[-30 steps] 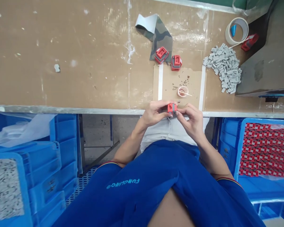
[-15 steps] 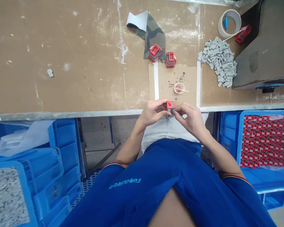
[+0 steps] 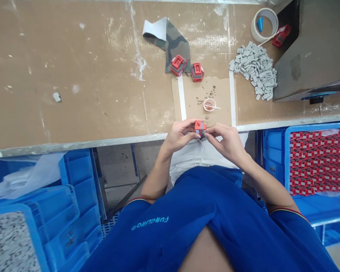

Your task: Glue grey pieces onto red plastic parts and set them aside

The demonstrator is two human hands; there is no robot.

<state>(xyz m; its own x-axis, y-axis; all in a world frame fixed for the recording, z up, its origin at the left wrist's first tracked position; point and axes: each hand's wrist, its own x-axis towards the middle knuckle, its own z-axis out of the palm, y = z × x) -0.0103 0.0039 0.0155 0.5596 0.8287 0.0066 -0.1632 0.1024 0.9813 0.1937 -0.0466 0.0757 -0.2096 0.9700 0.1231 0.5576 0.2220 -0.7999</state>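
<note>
My left hand (image 3: 180, 135) is closed around a small red and grey plastic block (image 3: 198, 126), held at the table's front edge with thumb and fingers on its left side. My right hand (image 3: 226, 139) pinches at the block's right side; whatever lies between its fingertips is too small and hidden to name. Just beyond the block, a small round metal-looking piece (image 3: 206, 117) lies on the cardboard. Behind it stands a little clear cup (image 3: 209, 104) with a thin white stick across it. Two more red and grey blocks (image 3: 178, 65) (image 3: 197, 71) sit further back.
A camouflage strip (image 3: 178, 41) lies under one block. To the right are a pile of grey tiles (image 3: 255, 70), a masking tape roll (image 3: 254, 30), another red part (image 3: 281, 36) and a large dark grey object (image 3: 308, 56). Blue crates (image 3: 286, 162) (image 3: 52, 215) flank me below table height.
The view has shifted and tilted slightly, so the table things appear further left. Both hands keep nearly the same hold on the block.
</note>
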